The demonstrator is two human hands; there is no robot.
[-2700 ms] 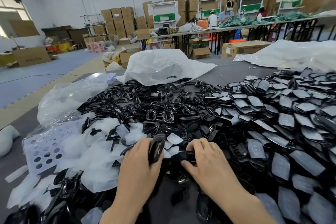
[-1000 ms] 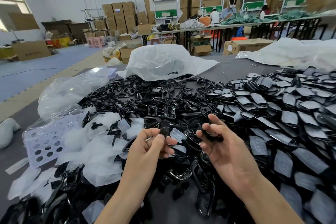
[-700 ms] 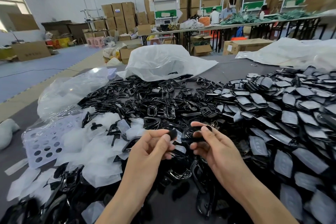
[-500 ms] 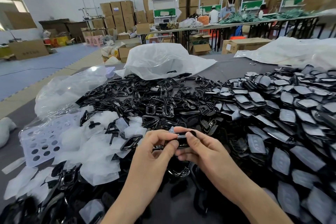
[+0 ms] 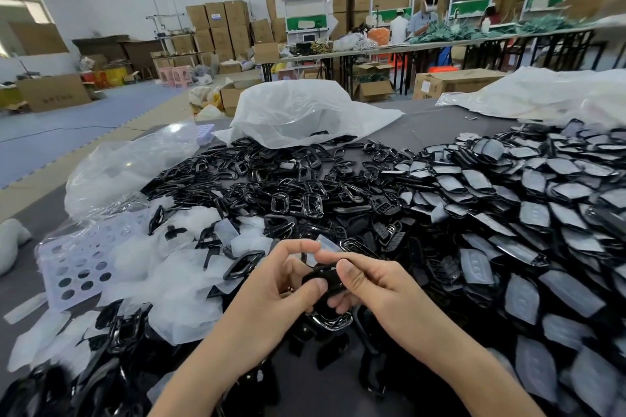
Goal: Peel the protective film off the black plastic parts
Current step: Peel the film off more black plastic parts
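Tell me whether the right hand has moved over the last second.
Yes. Judged against the white bag, the right hand has shifted left to meet the left hand; both now grip one black part.

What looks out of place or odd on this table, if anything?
A few black frames lie scattered on the heap of peeled film on the left, mixed with the waste. Nothing looks damaged.

Peeled film scraps (image 5: 176,281) left, frame parts (image 5: 288,186) centre, film-covered parts (image 5: 525,213) right, plastic bag (image 5: 298,112) behind, all on table (image 5: 440,125).
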